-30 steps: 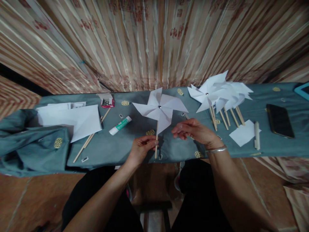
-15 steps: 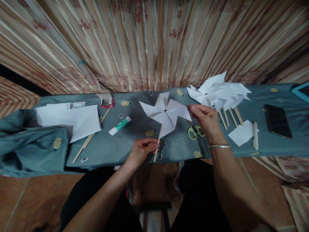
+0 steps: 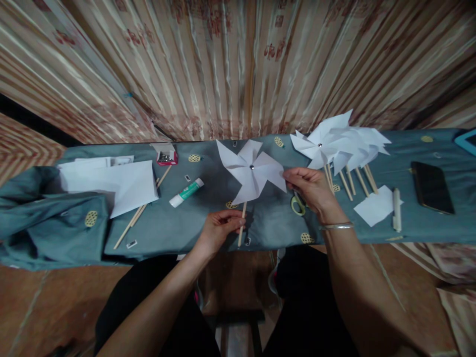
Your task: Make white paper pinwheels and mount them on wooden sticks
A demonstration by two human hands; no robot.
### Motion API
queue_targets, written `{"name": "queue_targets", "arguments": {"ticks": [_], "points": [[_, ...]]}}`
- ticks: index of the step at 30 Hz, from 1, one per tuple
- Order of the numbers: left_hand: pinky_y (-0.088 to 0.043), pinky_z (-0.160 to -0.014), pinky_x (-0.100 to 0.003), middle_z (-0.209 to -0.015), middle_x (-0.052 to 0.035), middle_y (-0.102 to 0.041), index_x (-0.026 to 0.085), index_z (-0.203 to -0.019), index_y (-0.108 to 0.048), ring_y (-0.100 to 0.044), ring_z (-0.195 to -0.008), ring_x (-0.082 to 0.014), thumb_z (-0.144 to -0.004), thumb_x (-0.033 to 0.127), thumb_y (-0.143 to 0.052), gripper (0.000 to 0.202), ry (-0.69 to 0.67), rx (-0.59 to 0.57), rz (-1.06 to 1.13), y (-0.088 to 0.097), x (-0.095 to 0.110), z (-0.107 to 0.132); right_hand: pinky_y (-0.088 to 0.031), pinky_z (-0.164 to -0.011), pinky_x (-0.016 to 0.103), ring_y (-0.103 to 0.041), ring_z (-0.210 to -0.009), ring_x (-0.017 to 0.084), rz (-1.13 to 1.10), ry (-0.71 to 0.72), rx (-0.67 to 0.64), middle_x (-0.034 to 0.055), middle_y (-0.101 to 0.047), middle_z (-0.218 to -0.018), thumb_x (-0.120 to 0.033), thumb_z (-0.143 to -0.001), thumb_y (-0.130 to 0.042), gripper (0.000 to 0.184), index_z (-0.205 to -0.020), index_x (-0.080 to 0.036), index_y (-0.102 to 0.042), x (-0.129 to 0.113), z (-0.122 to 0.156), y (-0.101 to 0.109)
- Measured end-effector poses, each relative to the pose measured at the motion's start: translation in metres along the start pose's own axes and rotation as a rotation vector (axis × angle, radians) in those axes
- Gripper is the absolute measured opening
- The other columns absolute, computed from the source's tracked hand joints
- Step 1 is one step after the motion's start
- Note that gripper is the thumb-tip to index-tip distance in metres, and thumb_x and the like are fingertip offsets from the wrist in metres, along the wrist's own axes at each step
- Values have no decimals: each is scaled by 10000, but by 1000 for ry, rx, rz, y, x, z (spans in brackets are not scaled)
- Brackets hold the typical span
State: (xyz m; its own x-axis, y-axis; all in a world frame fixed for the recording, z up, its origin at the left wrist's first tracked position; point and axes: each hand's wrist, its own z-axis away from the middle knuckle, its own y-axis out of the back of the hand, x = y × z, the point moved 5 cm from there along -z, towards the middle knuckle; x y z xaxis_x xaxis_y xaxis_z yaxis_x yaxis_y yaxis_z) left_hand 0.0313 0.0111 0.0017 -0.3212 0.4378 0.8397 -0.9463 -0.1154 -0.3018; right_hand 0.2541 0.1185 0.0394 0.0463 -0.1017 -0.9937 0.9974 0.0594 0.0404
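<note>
A white paper pinwheel (image 3: 251, 170) on a thin wooden stick stands upright over the blue-grey cloth of the table (image 3: 178, 223). My left hand (image 3: 219, 229) pinches the stick low down. My right hand (image 3: 310, 188) has its fingertips closed on the right blade of that pinwheel; a metal bangle sits on that wrist. A silver pin marks the hub. Yellow-handled scissors (image 3: 296, 205) lie partly hidden under my right hand.
Several finished pinwheels (image 3: 334, 144) lie at the back right. A glue stick (image 3: 186, 193), a pink pin box (image 3: 166, 156), white paper sheets (image 3: 122, 183), loose sticks (image 3: 137, 215), a paper square (image 3: 374, 206) and a dark phone (image 3: 432, 187) are spread over the cloth.
My right hand rose from near the stick to the pinwheel's right blade, then slid down a little with it. The pinwheel's blades turned and it tilted; the left hand stayed put.
</note>
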Motion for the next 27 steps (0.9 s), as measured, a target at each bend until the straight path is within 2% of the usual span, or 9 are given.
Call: {"name": "queue_targets", "arguments": {"ticks": [10,21,27], "points": [[-513,-576,-239,-580,2,-691,159,-687,-754,-614,-538,-114,-431,364,-921,369,-13,46,23,2,0,-2,-328,-484,246,-460,-503,85,-82,-60,-43,-27,-601,-546,-455,-529,-877,295,-625,-214,-736,4,6,-11],[-538,-602,-273,-595,3,-691,164,-688,-748,-622,-546,-130,-447,363,-909,351,-21,69,14,4,0,-3,-385,-525,259,-484,-544,103,-62,-88,-176,-8,-652,-620,-488,-547,-862,300,-624,-231,-725,5,15,-28],[-529,-598,-262,-589,9,-683,162,-695,-746,-616,-544,-123,-455,359,-904,348,-28,64,12,5,-1,-5,-397,-543,252,-494,-559,98,-86,-108,-205,-4,-673,-638,-473,-561,-856,295,-629,-218,-724,10,17,-34]]}}
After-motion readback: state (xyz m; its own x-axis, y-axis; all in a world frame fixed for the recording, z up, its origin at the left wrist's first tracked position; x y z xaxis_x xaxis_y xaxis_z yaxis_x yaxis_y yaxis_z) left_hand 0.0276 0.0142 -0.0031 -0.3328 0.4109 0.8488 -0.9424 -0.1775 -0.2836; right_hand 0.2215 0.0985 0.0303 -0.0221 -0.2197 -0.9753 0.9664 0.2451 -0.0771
